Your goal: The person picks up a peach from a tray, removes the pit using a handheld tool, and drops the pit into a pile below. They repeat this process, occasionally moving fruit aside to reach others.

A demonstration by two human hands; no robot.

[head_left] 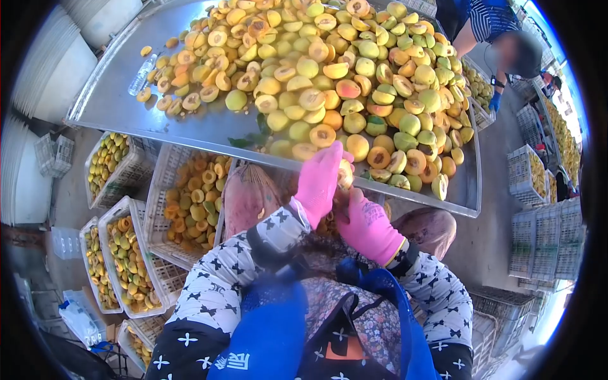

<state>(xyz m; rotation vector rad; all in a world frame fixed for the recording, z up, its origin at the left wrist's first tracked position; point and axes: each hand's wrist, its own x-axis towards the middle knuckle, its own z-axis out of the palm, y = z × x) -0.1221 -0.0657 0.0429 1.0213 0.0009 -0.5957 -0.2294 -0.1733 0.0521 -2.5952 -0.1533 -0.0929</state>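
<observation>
Both my hands wear pink gloves and meet at the near edge of the metal table. My left hand (318, 183) has its fingers wrapped round a yellow-orange fruit (344, 175). Just right of it and slightly lower, my right hand (367, 227) is closed with its fingertips at the underside of that fruit; whatever it grips there is too small to make out. Beyond the hands, a large heap of halved and whole yellow fruits (354, 69) covers much of the table (183, 130). Some halves show brown pits or hollows.
Crates of fruit (130, 263) stand on the floor at the left, one crate (190, 209) beside my knee. A plastic bottle (142, 75) lies on the table's left. Green leaves (249, 139) lie near its front edge. Another person (491, 25) bends at the upper right, above stacked crates (548, 240).
</observation>
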